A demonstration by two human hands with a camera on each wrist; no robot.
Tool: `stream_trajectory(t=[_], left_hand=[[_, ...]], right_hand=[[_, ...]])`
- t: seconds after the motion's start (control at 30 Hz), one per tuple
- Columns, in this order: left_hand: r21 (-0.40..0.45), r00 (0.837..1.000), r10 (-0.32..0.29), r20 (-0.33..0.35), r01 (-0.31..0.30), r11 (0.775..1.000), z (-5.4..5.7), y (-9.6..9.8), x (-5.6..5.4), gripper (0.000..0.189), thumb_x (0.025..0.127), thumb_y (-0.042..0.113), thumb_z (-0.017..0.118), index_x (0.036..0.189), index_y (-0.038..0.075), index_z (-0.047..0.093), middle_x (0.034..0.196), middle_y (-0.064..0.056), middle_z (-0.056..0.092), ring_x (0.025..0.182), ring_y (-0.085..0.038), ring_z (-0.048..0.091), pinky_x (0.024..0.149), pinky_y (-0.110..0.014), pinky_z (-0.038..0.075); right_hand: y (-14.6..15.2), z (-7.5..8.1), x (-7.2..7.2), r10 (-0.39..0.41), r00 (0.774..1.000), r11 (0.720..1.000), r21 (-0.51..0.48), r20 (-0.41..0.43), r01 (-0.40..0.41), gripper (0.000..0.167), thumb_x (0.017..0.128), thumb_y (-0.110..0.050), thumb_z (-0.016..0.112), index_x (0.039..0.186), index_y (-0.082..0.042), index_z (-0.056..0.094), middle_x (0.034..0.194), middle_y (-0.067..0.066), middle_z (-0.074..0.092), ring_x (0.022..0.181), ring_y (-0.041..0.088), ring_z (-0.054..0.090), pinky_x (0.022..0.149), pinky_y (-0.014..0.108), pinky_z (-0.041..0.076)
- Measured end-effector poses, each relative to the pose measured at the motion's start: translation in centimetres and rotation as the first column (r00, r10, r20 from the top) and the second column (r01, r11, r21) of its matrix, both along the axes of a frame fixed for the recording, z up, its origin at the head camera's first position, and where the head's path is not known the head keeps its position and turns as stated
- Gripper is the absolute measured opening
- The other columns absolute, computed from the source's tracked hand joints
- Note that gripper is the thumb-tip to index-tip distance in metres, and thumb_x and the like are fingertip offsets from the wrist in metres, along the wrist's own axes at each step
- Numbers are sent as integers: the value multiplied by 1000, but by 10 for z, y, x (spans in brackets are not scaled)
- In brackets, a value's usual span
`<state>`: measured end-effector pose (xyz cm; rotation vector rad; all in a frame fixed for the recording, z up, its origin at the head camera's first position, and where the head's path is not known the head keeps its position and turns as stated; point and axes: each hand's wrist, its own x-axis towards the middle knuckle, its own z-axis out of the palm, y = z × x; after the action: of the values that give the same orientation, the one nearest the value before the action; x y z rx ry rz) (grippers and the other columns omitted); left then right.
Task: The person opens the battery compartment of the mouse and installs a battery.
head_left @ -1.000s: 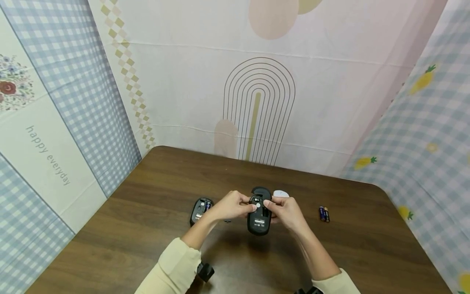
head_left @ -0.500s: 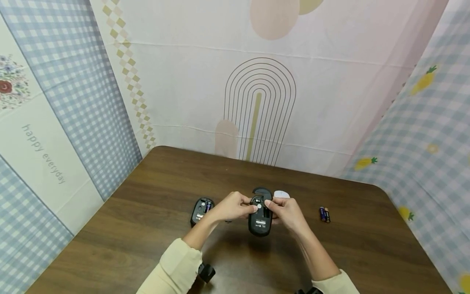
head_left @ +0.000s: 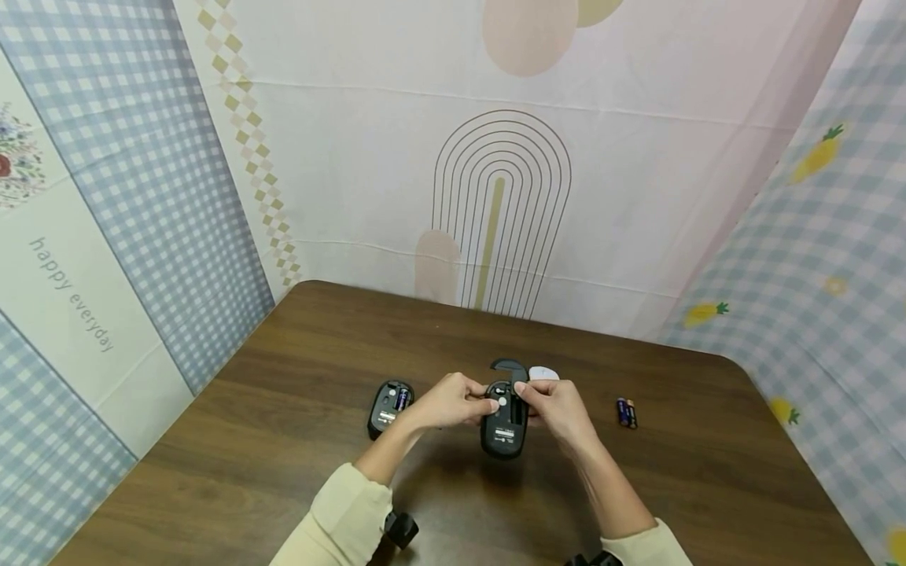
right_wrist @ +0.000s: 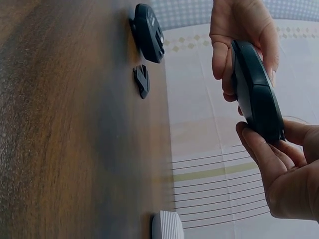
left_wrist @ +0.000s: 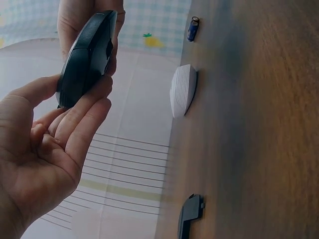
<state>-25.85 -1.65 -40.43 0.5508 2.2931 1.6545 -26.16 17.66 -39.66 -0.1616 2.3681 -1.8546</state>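
A black computer mouse point(head_left: 502, 432) is held underside up above the table between both hands. My left hand point(head_left: 451, 399) grips its left side, thumb on the underside. On the right my right hand point(head_left: 561, 410) pinches it, the thumb pressing the black battery cover point(head_left: 520, 373). That cover stands partly off the body, with a gap at the top and the dark battery slot bared; any battery inside cannot be made out. The left wrist view shows the mouse point(left_wrist: 82, 62) edge-on, my left fingers point(left_wrist: 82, 114) supporting it.
Left on the brown table point(head_left: 318, 354) lies a second black mouse point(head_left: 388, 413), its slot uncovered with a blue battery inside. A loose black cover point(right_wrist: 142, 81) lies near it. Behind my right hand sits a white mouse point(head_left: 543, 373); farther right, two batteries point(head_left: 626, 413).
The battery cover has shifted up and right against the mouse, widening the gap beside it. Both hands and the mouse have drifted slightly right and down.
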Motion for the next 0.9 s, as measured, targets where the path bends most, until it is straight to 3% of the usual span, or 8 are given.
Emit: stream_trajectory(t=[0.27, 0.43, 0.57, 0.73, 0.9], left_hand=[[-1, 1000, 0, -11, 0, 1000, -3, 0, 2, 26, 86, 10, 63, 107, -7, 65, 82, -12, 69, 66, -12, 64, 65, -35, 54], [36, 1000, 1, 25, -2, 999, -4, -2, 1, 28, 88, 10, 62, 109, -8, 64, 88, -16, 68, 71, -19, 67, 66, -34, 54], [40, 999, 19, 47, -21, 999, -2, -6, 1, 29, 89, 11, 61, 111, -8, 62, 93, -18, 67, 76, -24, 68, 67, -33, 54], [16, 999, 32, 30, -33, 999, 11, -9, 7, 26, 90, 10, 59, 108, -9, 63, 92, -19, 67, 76, -25, 68, 67, -33, 54], [28, 1000, 22, 18, -23, 999, 31, -11, 18, 24, 90, 6, 58, 104, -11, 64, 88, -20, 68, 76, -25, 68, 66, -31, 54]], right_hand=[[-2, -1, 0, -60, 998, 997, 51, -35, 61, 23, 88, -10, 63, 97, 10, 68, 78, 12, 67, 62, 15, 62, 58, 31, 54], [-7, -1, -2, -105, 993, 992, 67, -57, 109, 23, 86, -15, 66, 92, 7, 70, 74, 8, 67, 60, 13, 60, 56, 28, 51], [-12, 2, -4, -121, 991, 992, 24, -51, 122, 24, 86, -14, 66, 94, 8, 70, 81, 8, 66, 62, 12, 61, 56, 24, 51], [-19, 6, -5, -152, 988, 986, -75, -19, 150, 26, 85, -12, 66, 97, 11, 67, 87, 8, 60, 65, 8, 60, 56, 21, 51], [-21, 8, -5, -200, 980, 977, -83, -9, 199, 28, 84, -15, 69, 98, 9, 68, 82, 5, 63, 61, 5, 56, 52, 18, 46]])
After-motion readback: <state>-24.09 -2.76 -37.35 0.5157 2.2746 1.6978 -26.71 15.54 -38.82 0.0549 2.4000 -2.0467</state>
